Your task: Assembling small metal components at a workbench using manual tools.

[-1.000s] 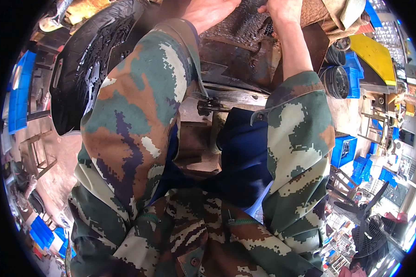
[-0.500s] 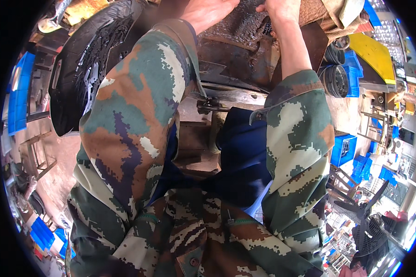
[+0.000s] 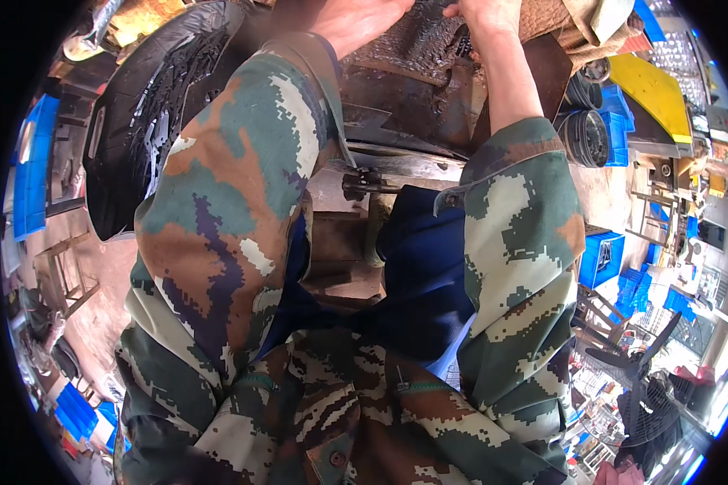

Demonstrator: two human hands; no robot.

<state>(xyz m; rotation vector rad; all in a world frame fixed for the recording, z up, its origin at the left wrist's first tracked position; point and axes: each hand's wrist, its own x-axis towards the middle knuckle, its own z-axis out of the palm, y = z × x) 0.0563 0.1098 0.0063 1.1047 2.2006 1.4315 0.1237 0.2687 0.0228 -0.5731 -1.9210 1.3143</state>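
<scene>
At the top edge, my left hand (image 3: 362,23) reaches in over a dark, wet-looking, oily work surface (image 3: 412,48), its fingers pointing right and partly cut off by the frame. Opposite it, my right hand (image 3: 491,18) comes in from the right, one fingertip pointing toward the left hand and the other fingers out of view. Whatever lies between the hands is beyond the frame. Below them is a rusty brown metal plate (image 3: 429,117). Rough brown cloth (image 3: 546,18) lies beside my right hand.
A black tray (image 3: 109,174) with many thin dark strips stands at left. To the right are black round tubs (image 3: 584,137), a blue crate (image 3: 603,257), a yellow panel (image 3: 651,93) and a black fan (image 3: 635,368). A wooden stand (image 3: 69,271) is on the left floor.
Both hands have shifted very slightly up and left in the picture, with the view moving a little too. Nothing is visibly taken up or let go.
</scene>
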